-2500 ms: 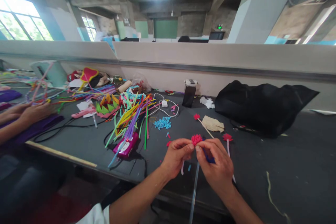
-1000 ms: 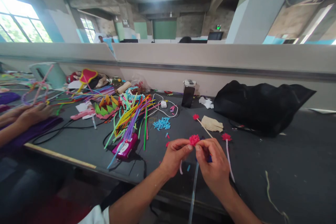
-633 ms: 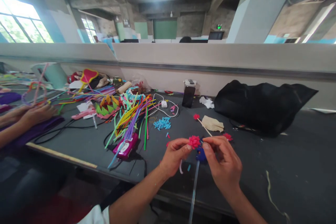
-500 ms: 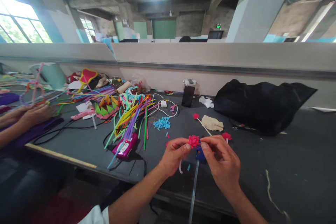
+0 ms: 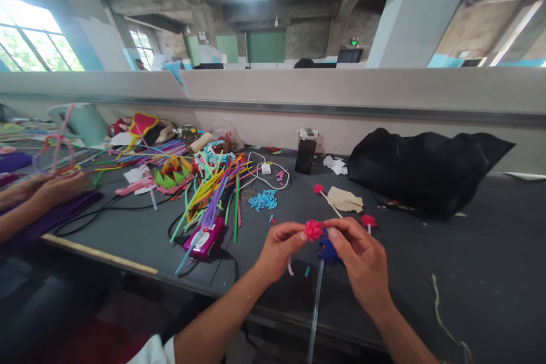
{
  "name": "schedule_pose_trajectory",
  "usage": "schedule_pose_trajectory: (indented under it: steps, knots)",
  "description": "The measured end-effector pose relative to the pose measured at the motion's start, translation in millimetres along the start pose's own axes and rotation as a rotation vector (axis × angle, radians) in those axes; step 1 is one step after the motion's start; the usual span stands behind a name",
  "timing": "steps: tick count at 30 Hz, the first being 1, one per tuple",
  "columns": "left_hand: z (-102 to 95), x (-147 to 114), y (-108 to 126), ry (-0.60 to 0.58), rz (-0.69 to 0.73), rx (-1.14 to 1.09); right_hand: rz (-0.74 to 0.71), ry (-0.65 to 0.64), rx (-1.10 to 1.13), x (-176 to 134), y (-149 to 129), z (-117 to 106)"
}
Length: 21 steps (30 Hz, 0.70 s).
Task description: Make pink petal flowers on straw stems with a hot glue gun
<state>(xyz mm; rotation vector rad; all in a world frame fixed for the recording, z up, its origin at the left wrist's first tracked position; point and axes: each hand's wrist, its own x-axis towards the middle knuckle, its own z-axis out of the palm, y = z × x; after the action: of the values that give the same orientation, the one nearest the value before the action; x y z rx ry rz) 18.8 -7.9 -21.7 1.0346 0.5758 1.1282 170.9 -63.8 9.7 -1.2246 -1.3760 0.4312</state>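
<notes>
Over the front of the dark table, my left hand [image 5: 279, 250] pinches a pinkish-red fuzzy flower [image 5: 313, 230] between thumb and fingertips. A pale stem hangs below that hand. My right hand [image 5: 362, 261] is closed in a pinch just right of the flower; whatever its fingertips hold, if anything, is too small to make out. Behind and below the fingers lies a dark blue glue gun [image 5: 328, 251], partly hidden by my right hand. A long clear glue stick [image 5: 316, 307] runs from it towards me past the table edge.
Another red flower [image 5: 368, 220] lies beyond my right hand, and a red-tipped stick [image 5: 318, 189] rests by a beige cloth [image 5: 345, 200]. Blue snippets [image 5: 263, 200], colourful pipe cleaners [image 5: 209, 193] and a magenta device [image 5: 205, 239] sit left. A black bag [image 5: 426, 170] lies right. A co-worker's hands [image 5: 55, 190] work far left.
Both hands have shifted very slightly left, and the flower has turned a little in my left fingers. The pinches stay closed.
</notes>
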Motion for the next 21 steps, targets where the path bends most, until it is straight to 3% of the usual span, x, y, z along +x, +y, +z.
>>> schedule_pose_trajectory:
  steps: [4, 13, 21]
  knots:
    - [-2.1, 0, 6, -0.028, 0.116, 0.233, 0.004, -0.013, 0.003, 1, 1, -3]
    - [-12.5, 2, 9, -0.190, 0.749, 0.888, -0.012, -0.087, -0.157, 10, -1, -11]
    - [-18.4, 5, 6, -0.226, 0.917, 1.038, -0.132, -0.124, -0.263, 10, 3, -13]
